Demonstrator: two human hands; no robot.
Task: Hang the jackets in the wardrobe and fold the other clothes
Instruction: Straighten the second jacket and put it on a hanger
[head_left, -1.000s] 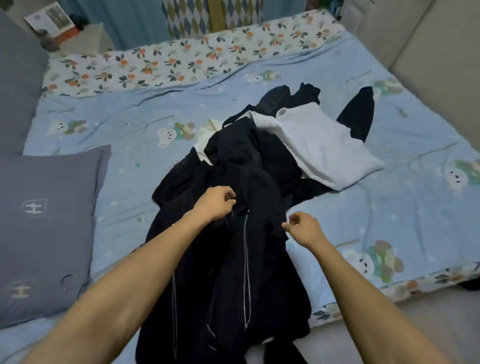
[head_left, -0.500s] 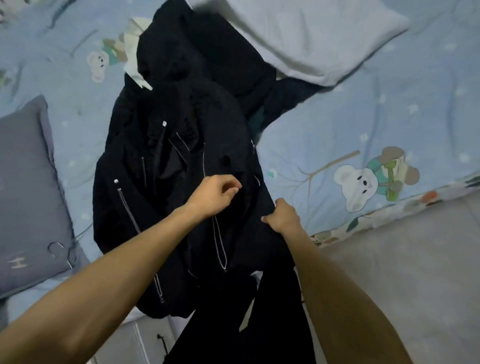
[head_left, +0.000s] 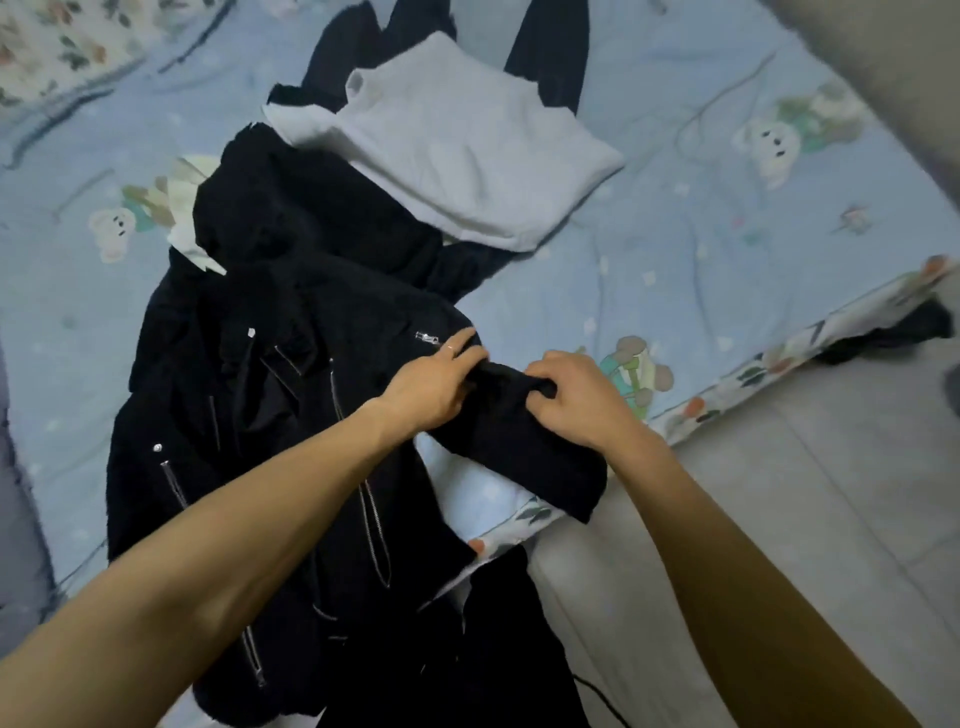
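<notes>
A black jacket (head_left: 249, 426) with silver zippers lies spread on the bed (head_left: 727, 249), near the bed's near edge and left of centre, its front facing up and its lower part hanging over that edge. Its right sleeve (head_left: 524, 441) stretches out to the right across the sheet, the cuff end reaching the printed border of the bedding. The left hand (head_left: 434, 387) rests at the jacket's shoulder where the sleeve begins, fingers extended and fairly straight, pressing on the fabric beside a small silver zipper pull (head_left: 427, 339); a thin ring shows on 1 finger. The right hand (head_left: 576, 397) sits just right of it on the sleeve, its fingers curled down and bunching a fold of the black cloth in a clenched grasp. Both forearms come in from the near side of the view. Farther on the bed, a pale grey garment (head_left: 467, 150) lies over more dark clothes (head_left: 550, 57), touching the jacket's far side. A bit of white fabric (head_left: 184, 208) peeks out at the jacket's far left. The sheet is light blue with cartoon bears. On the right, a small dark item (head_left: 893, 338) lies on the grey floor (head_left: 805, 519) beside the bed.
</notes>
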